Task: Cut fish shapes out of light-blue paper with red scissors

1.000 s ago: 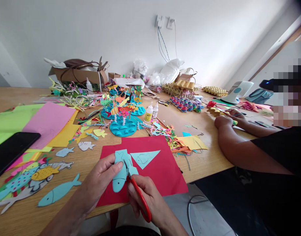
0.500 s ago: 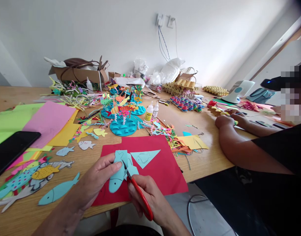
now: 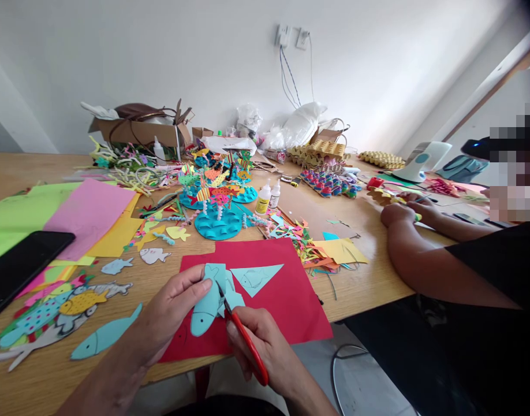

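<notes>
Between the thumb and fingers of my left hand [image 3: 176, 306] is a light blue paper piece [image 3: 203, 316] with a fish drawn on it, its rounded head toward me. My right hand [image 3: 260, 335] grips red-handled scissors [image 3: 250, 345], whose dark blades meet the paper's right edge near the middle of the fish. Under both hands lies a sheet of red paper [image 3: 286, 289]. On it rests a light blue triangular scrap [image 3: 256, 278] with another fish outline. Several cut-out paper fish, one of them light blue [image 3: 104, 338], lie left of my left hand.
A black phone [image 3: 31, 268] lies on coloured paper sheets [image 3: 89, 214] at the left. Ahead stand a blue egg-carton base [image 3: 218, 225] with paper fish and glue bottles [image 3: 264, 198]. Paper scraps [image 3: 308, 245] are strewn nearby. At the right, another person's arm [image 3: 421, 260] reaches over the table.
The view has shifted very slightly. The light blue fish piece has tilted a little in my left hand, and the scissors stay at nearly the same spot on it.
</notes>
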Available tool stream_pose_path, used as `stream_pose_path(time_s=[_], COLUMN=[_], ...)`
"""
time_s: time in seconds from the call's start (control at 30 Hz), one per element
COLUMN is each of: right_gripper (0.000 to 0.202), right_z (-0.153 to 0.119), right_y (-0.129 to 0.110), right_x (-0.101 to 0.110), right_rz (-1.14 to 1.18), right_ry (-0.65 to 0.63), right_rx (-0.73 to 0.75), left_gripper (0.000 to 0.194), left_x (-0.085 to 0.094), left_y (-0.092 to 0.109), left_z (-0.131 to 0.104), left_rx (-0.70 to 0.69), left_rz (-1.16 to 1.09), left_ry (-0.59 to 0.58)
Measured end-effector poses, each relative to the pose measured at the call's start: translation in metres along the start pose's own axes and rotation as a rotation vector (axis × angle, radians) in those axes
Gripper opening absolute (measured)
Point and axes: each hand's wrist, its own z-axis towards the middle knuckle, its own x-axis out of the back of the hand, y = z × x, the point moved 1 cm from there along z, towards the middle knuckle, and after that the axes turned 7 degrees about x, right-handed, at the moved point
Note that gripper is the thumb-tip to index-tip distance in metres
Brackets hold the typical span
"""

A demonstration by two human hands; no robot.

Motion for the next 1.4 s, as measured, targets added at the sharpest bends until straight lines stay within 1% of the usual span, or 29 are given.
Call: stream_pose_path(time_s=[0.07,0.23,0.33,0.57,0.77,0.8,0.93,1.0,1.1,1.3,1.4], right_gripper=[0.044,0.042,0.043,0.041,0.041,0.042,0.044,0.044,0.044,0.045,0.046], right_z=[0.001,0.001,0.000,-0.002,-0.001,-0.001,-0.002,-0.002,-0.002,-0.001,0.000], right_y=[0.001,0.001,-0.001,0.001,-0.001,-0.002,-0.003,-0.003,-0.002,0.001,0.001], right_x=[0.000,-0.001,-0.001,0.002,0.005,0.006,0.006,0.005,0.004,0.001,-0.002], right_rz=[-0.005,0.003,0.005,-0.068,-0.181,-0.190,-0.199,-0.202,-0.163,-0.036,-0.008], right_ry=[-0.001,0.006,0.001,-0.002,0.004,0.003,-0.004,-0.010,-0.017,-0.023,-0.032], right_rx=[0.007,0.032,0.033,0.035,0.077,0.078,0.066,0.064,0.053,0.020,0.043], left_gripper=[0.014,0.016,0.018,0.017,0.018,0.018,0.018,0.020,0.021,0.024,0.025], left_x=[0.000,-0.001,-0.001,-0.001,-0.001,-0.001,0.005,0.008,0.011,0.010,0.008], left_y=[0.000,-0.002,-0.001,-0.002,-0.004,-0.003,0.000,0.001,0.001,0.000,-0.001], left_z=[0.000,0.000,-0.001,-0.001,0.001,0.001,0.004,0.006,0.009,0.008,0.007], left_rx=[-0.025,0.013,0.011,0.035,0.038,0.033,-0.030,-0.035,-0.020,0.048,0.044], left_rz=[0.010,0.046,0.048,-0.003,0.011,0.020,0.056,0.093,0.101,0.003,-0.015], left_ry=[0.006,-0.088,-0.104,-0.075,-0.119,-0.114,-0.035,-0.052,-0.081,-0.129,-0.094])
